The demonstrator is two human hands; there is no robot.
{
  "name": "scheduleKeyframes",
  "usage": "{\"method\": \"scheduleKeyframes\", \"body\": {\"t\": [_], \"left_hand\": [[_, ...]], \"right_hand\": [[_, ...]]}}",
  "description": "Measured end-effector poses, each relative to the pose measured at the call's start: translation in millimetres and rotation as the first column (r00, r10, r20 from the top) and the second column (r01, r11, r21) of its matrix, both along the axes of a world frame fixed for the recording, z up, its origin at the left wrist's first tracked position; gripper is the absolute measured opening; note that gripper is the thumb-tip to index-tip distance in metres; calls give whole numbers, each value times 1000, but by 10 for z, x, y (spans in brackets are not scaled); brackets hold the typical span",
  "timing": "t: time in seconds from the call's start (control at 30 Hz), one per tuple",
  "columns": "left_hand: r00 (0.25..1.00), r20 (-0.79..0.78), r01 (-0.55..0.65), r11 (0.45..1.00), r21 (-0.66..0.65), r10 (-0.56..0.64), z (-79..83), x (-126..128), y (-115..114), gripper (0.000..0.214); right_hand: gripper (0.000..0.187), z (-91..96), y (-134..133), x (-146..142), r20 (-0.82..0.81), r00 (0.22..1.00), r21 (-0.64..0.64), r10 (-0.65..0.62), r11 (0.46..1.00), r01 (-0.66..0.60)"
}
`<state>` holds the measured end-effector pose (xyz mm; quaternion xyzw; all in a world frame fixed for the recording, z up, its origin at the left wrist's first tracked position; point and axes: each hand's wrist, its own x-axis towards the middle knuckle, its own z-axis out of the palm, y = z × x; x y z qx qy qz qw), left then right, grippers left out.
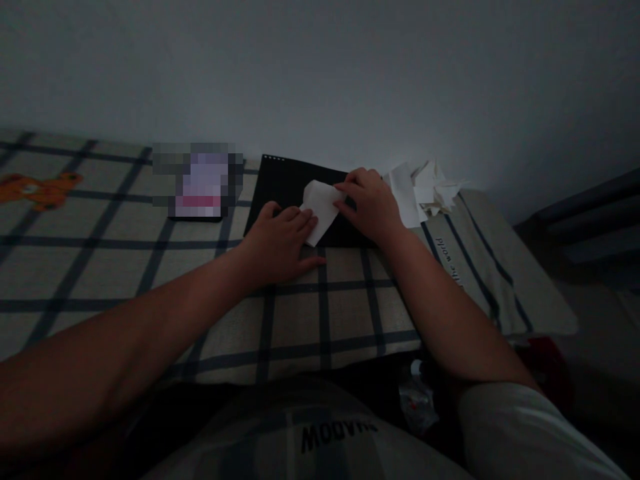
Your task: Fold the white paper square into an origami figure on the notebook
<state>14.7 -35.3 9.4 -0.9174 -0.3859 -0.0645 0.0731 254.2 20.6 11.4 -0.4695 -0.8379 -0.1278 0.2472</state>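
Note:
A folded piece of white paper [323,208] lies over a flat black folder or board [287,177] on the checked cloth. My left hand [280,243] rests with fingers outstretched, the fingertips on the paper's left edge and the thumb apart over the cloth. With thumb and forefinger, my right hand [373,203] pinches the paper's upper right corner. Just right of that hand is a white sheet [401,193], beside a loose heap of folded or crumpled white papers [436,188].
A checked cloth [200,267] covers the surface, which meets a pale wall [320,80] at the back. To the left stands a phone or tablet [203,183] with a blurred screen. An orange figure [40,190] lies far left. Below the front edge is a clear plastic bottle [419,400].

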Motion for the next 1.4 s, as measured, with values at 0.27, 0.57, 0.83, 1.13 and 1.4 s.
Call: {"method": "scheduleKeyframes", "body": {"t": [0.27, 0.57, 0.83, 1.13, 1.4], "left_hand": [[1000, 10, -23, 999, -28, 24, 49, 8, 8, 73], [1000, 12, -25, 999, -39, 25, 43, -85, 160, 67], [1000, 27, -15, 999, -30, 16, 20, -154, 287, 67], [999, 38, -1, 997, -72, 4, 46, -201, 359, 67], [1000, 14, -12, 996, -91, 13, 65, -209, 342, 69]], "right_hand": [[12, 71, -24, 20, -32, 993, -29, 117, 993, -118], [7, 121, -88, 31, -26, 984, -43, 174, 984, -175], [17, 149, -153, -51, 33, 983, -85, 180, 981, -177], [27, 90, -162, -97, 87, 969, -123, 232, 968, -221], [25, 97, -181, -101, 110, 960, -157, 256, 959, -237]]}}
